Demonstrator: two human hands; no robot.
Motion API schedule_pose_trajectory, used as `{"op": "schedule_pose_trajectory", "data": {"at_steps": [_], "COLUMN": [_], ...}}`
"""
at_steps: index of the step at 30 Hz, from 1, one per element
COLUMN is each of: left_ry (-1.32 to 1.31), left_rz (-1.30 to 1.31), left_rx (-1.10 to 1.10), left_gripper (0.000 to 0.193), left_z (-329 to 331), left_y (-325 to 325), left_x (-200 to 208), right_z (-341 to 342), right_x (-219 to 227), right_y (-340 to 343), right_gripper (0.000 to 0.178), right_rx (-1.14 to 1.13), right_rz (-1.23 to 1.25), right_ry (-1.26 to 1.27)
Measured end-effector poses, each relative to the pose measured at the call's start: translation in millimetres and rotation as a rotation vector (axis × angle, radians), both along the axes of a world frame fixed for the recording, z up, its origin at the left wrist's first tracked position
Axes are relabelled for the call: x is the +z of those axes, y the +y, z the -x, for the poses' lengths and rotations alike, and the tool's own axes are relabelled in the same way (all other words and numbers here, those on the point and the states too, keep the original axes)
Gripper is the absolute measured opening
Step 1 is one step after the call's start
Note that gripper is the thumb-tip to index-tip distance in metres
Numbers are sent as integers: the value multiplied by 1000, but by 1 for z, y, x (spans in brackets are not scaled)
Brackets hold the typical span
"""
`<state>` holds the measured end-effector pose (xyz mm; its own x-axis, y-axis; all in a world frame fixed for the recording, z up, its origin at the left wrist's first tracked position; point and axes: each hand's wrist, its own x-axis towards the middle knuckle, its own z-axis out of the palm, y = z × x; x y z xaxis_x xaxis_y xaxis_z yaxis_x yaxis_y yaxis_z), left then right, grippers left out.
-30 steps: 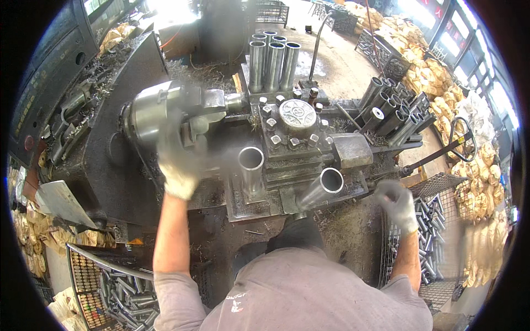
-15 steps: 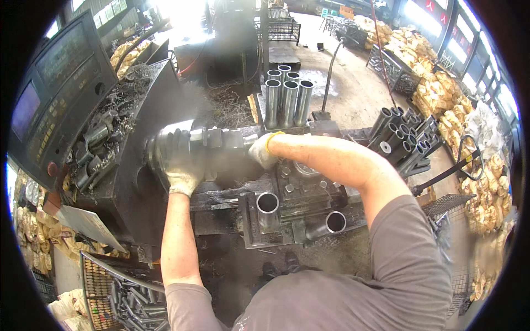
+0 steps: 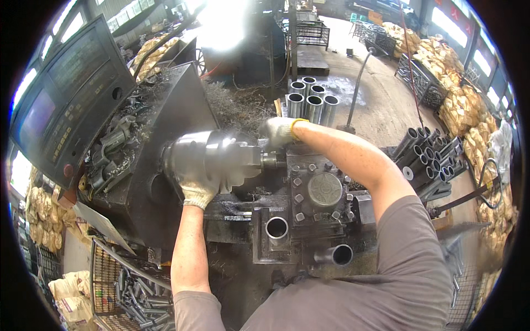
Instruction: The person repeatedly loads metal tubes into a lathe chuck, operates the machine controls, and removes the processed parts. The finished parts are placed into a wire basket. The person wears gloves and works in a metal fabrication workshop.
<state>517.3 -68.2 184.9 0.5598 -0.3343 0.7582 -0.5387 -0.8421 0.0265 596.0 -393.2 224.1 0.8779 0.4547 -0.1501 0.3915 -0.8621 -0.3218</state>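
I stand over a lathe with both hands in pale work gloves. At the near underside of the lathe chuck is my left hand, its fingers blurred and partly lost against the dark metal. Beyond the chuck's right end is my right hand, the fingers turned away so that their grip is hidden. Just below that hand, a short shiny cylindrical piece projects from the chuck's front. To the right sits the bolted tool post with a round cap.
A steel tube stands upright on a near ledge; another tube lies beside it. Upright tubes stand behind, and stacked tubes lie right. A control panel is left, above a wire basket of metal pieces.
The view has shifted, so the machine appears farther right. My right hand has come away from the chuck's front end to its far side, uncovering the short cylindrical piece. My left hand stays at the chuck.
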Motion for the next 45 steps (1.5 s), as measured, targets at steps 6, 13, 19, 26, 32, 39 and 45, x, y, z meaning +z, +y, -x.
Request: {"op": "schedule_pose_trajectory", "data": {"at_steps": [6,13,19,26,32,39,45], "left_ry": [-7,-21,-5,750,1403,1654,1553], "left_rz": [-51,2,63,172,1596,1696,1626], "left_rx": [36,5,-42,-184,-1214,-27,-264], "left_gripper": [89,86,85,90,85,62,61], "left_z": [3,2,0,66,246,260,244], "left_y": [9,11,8,24,-1,-16,-17], "left_x": [-8,-10,-8,44,-56,-98,-156], "right_z": [15,22,81,241,365,404,397], "right_x": [-38,-25,43,134,15,-89,-153], "right_y": [10,20,-19,62,133,130,129], "right_gripper": [47,64,32,53,59,81,58], "right_rx": [38,109,33,-335,-366,-589,-629], "right_rz": [59,222,616,214,-835,-472,-492], "right_ry": [468,490,-84,-315,684,741,544]}}
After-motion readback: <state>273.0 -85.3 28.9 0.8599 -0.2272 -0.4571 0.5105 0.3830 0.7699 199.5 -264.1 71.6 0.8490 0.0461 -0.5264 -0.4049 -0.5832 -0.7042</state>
